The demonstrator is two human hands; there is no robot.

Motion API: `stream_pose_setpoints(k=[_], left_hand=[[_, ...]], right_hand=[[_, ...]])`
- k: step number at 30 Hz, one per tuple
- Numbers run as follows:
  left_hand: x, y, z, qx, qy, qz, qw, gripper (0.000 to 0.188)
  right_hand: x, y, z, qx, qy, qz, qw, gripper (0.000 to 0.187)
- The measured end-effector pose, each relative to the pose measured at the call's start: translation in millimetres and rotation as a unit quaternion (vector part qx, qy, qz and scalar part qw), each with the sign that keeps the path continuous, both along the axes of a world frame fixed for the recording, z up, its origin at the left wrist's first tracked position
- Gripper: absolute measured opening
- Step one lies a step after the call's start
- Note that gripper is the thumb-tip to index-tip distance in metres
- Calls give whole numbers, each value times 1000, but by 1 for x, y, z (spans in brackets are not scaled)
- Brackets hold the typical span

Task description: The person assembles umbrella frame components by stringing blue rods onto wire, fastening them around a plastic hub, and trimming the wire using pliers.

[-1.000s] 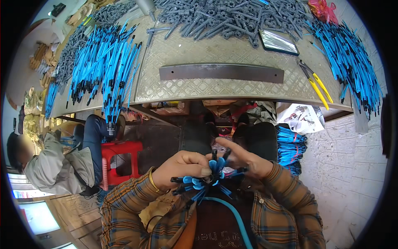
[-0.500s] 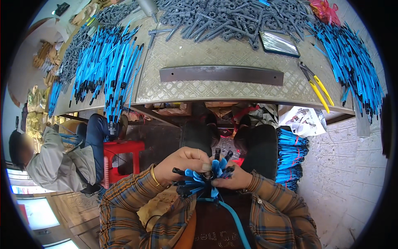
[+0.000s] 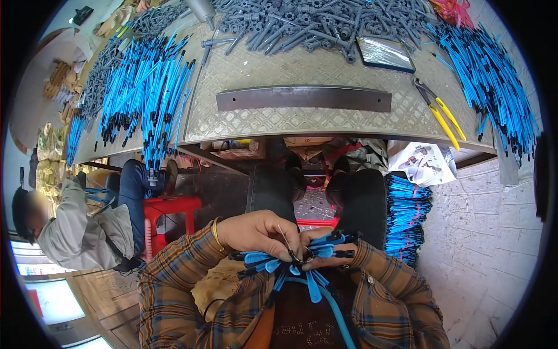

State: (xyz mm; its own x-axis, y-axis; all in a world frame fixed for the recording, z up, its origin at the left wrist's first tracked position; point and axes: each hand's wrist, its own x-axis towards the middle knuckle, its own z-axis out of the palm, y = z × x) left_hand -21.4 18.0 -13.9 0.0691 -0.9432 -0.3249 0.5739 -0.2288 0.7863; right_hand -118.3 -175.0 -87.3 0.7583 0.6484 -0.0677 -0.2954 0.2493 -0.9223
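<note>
Close to my chest, both hands work at a cluster of blue rods with black tips [image 3: 314, 289], which fans outward from a dark centre. The fingers of my left hand [image 3: 250, 231] are closed in a pinch at the middle of the cluster, on a thin pale wire [image 3: 283, 234]. My right hand [image 3: 330, 263] is closed round the cluster from the other side, its fingers partly hidden by the rods. Some rods stick out over my left fingertips and others over my right hand.
On the table ahead lie a metal bar [image 3: 303, 99], yellow-handled pliers [image 3: 440, 113], a phone [image 3: 385, 53] and heaped grey plastic parts [image 3: 302, 26]. Blue rods are piled left [image 3: 139, 87] and right [image 3: 485, 87]. A red stool [image 3: 174, 203] and a seated person [image 3: 87, 224] are to the left.
The cluster has turned and tilted in my hands, with rods now spread to both sides and downward. The pale wire stands out more clearly at my left fingers. The view has shifted slightly.
</note>
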Motion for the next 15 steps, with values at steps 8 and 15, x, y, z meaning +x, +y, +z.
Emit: stream_pose_setpoints(k=[8, 15], left_hand=[[-4, 2, -18, -100, -29, 10, 994, 15], [-1, -2, 0, -52, -153, 1, 987, 12]], right_hand=[[0, -4, -5, 17, -34, -8, 999, 29], [-6, -1, 3, 31, -9, -61, 998, 24]])
